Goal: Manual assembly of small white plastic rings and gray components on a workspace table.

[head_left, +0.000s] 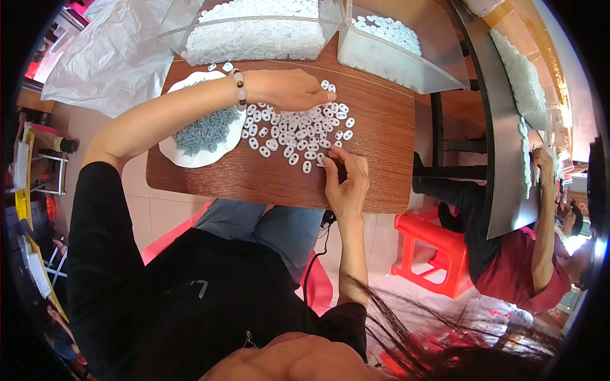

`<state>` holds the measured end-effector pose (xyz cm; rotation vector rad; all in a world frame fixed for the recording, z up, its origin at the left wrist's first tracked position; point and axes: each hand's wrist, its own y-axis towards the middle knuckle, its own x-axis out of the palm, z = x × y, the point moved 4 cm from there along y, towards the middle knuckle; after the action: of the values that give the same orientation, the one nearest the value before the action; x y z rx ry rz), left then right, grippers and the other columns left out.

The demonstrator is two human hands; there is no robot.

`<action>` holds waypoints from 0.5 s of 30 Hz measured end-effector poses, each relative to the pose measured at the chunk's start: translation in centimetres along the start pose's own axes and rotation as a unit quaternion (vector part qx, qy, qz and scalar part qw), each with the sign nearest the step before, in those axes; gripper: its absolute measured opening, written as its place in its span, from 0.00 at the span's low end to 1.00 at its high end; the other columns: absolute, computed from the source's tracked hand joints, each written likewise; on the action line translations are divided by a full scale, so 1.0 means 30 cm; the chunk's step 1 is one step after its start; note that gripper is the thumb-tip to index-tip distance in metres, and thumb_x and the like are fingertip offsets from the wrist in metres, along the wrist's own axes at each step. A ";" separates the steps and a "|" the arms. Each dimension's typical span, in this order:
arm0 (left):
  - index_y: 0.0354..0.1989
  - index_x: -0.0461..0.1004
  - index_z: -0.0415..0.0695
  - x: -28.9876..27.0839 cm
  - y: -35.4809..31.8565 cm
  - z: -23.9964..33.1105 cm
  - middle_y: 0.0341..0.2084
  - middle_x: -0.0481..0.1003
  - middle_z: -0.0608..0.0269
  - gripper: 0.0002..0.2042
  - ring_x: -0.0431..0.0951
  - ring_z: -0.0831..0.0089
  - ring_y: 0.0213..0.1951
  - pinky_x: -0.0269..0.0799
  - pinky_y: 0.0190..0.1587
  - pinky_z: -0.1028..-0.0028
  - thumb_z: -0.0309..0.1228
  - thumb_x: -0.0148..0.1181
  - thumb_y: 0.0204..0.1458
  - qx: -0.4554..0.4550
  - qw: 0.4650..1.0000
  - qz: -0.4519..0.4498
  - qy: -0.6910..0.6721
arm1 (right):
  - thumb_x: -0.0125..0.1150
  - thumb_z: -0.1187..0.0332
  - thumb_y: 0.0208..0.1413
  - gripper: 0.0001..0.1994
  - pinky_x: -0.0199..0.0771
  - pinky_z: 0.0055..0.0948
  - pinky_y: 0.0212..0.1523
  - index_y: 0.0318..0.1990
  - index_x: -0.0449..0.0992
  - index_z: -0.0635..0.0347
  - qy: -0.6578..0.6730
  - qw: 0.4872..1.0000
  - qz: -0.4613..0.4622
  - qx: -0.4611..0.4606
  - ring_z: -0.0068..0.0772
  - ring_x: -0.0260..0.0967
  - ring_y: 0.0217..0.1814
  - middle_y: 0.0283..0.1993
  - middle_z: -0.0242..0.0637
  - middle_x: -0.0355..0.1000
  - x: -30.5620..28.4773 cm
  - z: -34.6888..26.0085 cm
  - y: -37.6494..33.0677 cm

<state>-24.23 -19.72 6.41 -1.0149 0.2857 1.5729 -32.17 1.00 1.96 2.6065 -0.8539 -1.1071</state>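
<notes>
White oval plastic pieces with two holes each (298, 130) lie spread over the middle of the brown wooden table (238, 181). Above their far side is my left hand (292, 90), a bracelet at its wrist. Its fingers are drawn together; whatever they hold is hidden from view. My right hand (348, 181) rests at the near right edge of the spread, thumb and forefinger closed around a white two-hole piece (321, 162). Left of the pieces, partly under my left forearm, a white scalloped plate (166, 143) carries a heap of small grey screws (206, 132).
Clear bins of white pieces stand along the far edge, a large one (254, 28) and a smaller one (394, 63). Crumpled plastic sheeting (105, 63) lies far left. A red stool (432, 254) stands right, near a co-worker in a dark red shirt (524, 273) at another table (508, 184).
</notes>
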 end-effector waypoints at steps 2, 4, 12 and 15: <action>0.20 0.70 0.34 -0.008 -0.006 -0.005 0.14 0.71 0.54 0.29 0.76 0.61 0.22 0.71 0.31 0.63 0.49 0.42 0.62 0.021 0.999 0.024 -0.015 | 0.64 0.73 0.51 0.10 0.68 0.32 0.44 0.42 0.78 0.63 0.004 1.000 -0.002 0.001 0.37 0.69 0.40 0.36 0.39 0.76 0.001 0.003 0.003; 0.39 0.77 0.36 -0.017 -0.017 0.012 0.24 0.75 0.49 0.19 0.74 0.58 0.27 0.67 0.34 0.61 0.40 0.46 0.62 0.072 0.997 0.022 0.034 | 0.64 0.74 0.52 0.10 0.68 0.32 0.44 0.42 0.78 0.63 0.008 1.000 -0.003 0.003 0.36 0.69 0.40 0.35 0.39 0.76 0.000 0.005 0.003; 0.56 0.72 0.46 -0.029 -0.052 0.039 0.26 0.76 0.54 0.18 0.79 0.66 0.26 0.77 0.36 0.69 0.25 0.44 0.58 0.060 0.998 0.018 0.000 | 0.63 0.74 0.53 0.08 0.68 0.31 0.44 0.40 0.78 0.64 0.016 1.000 -0.004 0.013 0.35 0.69 0.38 0.34 0.39 0.76 -0.002 0.009 0.001; 0.60 0.68 0.48 -0.022 -0.076 0.040 0.22 0.71 0.57 0.23 0.76 0.70 0.23 0.78 0.31 0.72 0.23 0.41 0.55 -0.011 0.997 -0.031 -0.076 | 0.63 0.74 0.53 0.08 0.68 0.31 0.43 0.40 0.79 0.64 0.019 1.000 0.000 0.008 0.35 0.70 0.38 0.34 0.39 0.76 0.002 0.014 0.001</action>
<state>-22.77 -18.72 8.39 -0.9065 0.1312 1.5892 -32.46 0.95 1.63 2.6316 -0.8599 -1.0509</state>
